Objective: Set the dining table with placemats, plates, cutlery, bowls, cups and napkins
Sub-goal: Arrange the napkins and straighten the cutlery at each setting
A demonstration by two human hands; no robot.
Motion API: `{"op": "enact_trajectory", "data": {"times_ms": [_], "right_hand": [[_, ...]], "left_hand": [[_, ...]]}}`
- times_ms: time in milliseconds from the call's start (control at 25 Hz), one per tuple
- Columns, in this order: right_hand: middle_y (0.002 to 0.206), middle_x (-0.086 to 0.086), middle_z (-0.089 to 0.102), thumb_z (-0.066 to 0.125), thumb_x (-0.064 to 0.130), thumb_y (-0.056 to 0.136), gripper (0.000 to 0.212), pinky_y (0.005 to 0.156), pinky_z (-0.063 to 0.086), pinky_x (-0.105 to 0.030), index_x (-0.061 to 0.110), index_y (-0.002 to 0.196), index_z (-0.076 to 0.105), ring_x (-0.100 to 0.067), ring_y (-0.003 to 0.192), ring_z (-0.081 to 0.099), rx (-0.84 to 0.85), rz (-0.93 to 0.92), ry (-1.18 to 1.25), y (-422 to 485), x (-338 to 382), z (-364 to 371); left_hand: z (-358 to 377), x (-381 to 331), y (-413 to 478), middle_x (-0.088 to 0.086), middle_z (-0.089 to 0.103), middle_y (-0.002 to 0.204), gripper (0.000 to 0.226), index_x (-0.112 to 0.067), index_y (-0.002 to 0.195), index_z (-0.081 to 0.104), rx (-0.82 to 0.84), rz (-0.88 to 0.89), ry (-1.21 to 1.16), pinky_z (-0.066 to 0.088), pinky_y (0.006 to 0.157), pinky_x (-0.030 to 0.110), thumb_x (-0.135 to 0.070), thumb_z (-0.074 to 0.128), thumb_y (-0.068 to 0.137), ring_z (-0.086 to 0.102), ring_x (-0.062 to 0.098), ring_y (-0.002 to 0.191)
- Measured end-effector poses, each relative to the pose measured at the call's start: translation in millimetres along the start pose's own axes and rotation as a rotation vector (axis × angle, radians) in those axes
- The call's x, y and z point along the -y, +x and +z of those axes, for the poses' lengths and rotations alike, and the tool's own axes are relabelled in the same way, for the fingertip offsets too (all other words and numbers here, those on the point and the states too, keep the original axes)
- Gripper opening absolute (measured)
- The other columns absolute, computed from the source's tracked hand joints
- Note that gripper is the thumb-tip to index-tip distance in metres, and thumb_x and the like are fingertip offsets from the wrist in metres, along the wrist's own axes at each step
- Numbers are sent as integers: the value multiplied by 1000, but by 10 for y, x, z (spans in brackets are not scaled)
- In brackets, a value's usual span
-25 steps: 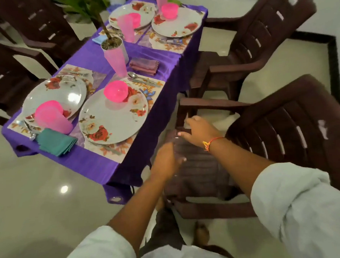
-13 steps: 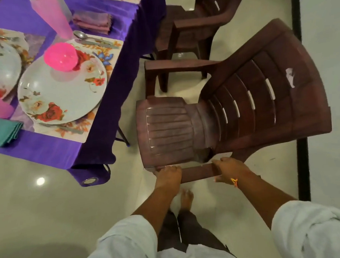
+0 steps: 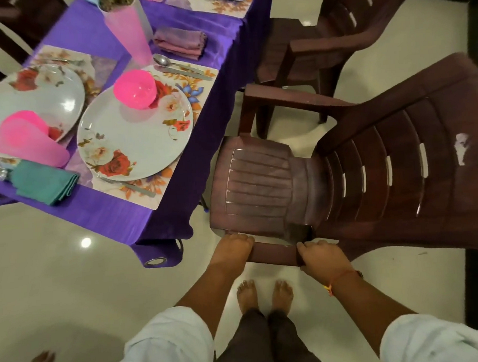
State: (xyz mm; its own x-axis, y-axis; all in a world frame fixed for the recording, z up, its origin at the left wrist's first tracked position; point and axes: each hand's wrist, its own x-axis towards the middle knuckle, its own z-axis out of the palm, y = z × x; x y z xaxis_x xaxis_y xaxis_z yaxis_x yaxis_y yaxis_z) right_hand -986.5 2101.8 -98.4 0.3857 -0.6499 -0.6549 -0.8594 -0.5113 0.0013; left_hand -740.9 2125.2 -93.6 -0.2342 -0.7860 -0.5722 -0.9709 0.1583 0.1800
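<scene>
A brown plastic chair [image 3: 260, 185] stands beside the table's near right corner. My left hand [image 3: 231, 249] and my right hand [image 3: 320, 255] both grip its near armrest [image 3: 275, 253], fingers curled over the bar. The table wears a purple cloth [image 3: 117, 215]. On the nearest floral placemat [image 3: 152, 188] lies a flowered plate [image 3: 136, 142] with a pink bowl [image 3: 135, 88] on it, a fork [image 3: 127, 184] in front and a spoon and knife [image 3: 182, 69] behind. A pink cup [image 3: 129, 34] and a folded mauve napkin [image 3: 180, 41] stand further back.
A second plate [image 3: 31, 94] with a pink bowl [image 3: 22, 134] and a lying pink cup [image 3: 37, 150] sits at the left, a teal napkin [image 3: 45, 182] beside it. Another brown chair [image 3: 321, 38] stands behind. My bare feet [image 3: 263, 293] are on the pale tiled floor.
My hands left the chair's seat area and took hold of its near armrest. The chair now stands closer to the table corner, and my view has tilted downward.
</scene>
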Motion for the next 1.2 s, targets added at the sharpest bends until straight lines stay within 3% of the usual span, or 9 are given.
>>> {"op": "enact_trajectory", "data": {"times_ms": [320, 760, 920, 1040, 1200], "right_hand": [[116, -6, 67, 59, 33, 94, 33, 81, 55, -40, 15, 122, 57, -30, 103, 67, -30, -69, 20, 552, 403, -451], [121, -8, 67, 65, 37, 92, 38, 86, 54, -41, 14, 122, 61, -31, 109, 67, 18, -15, 80, 779, 711, -801], [124, -8, 63, 56, 53, 94, 47, 88, 51, -41, 16, 123, 57, -31, 114, 60, -188, -25, 159, 663, 968, -1121], [125, -8, 59, 50, 52, 97, 48, 85, 50, -39, 15, 126, 53, -30, 114, 56, -390, -59, 231, 540, 1205, -1403], [125, -9, 57, 51, 52, 96, 47, 83, 50, -41, 15, 126, 54, -31, 114, 55, -533, -109, 320, 427, 1588, -1702]], "left_hand": [[-262, 701, 208, 7, 63, 126, 45, -17, 126, 58, -8, -72, 27, 49, 101, 37, 0, 67, 85, 58, 26, 118], [-292, 953, 215, 12, 51, 140, 57, -11, 137, 50, -93, -186, -28, 41, 112, 36, 2, 68, 85, 49, 28, 131], [-339, 807, -50, 9, 51, 140, 51, -13, 136, 50, -189, -236, -80, 42, 108, 32, -6, 66, 89, 47, 25, 130], [-493, 760, -370, 6, 56, 131, 34, -14, 128, 56, -283, -257, -43, 45, 98, 33, -13, 59, 94, 53, 23, 119], [-751, 894, -908, 4, 60, 125, 31, -16, 125, 58, -446, -358, -87, 51, 94, 32, -24, 64, 95, 57, 20, 113]]}}
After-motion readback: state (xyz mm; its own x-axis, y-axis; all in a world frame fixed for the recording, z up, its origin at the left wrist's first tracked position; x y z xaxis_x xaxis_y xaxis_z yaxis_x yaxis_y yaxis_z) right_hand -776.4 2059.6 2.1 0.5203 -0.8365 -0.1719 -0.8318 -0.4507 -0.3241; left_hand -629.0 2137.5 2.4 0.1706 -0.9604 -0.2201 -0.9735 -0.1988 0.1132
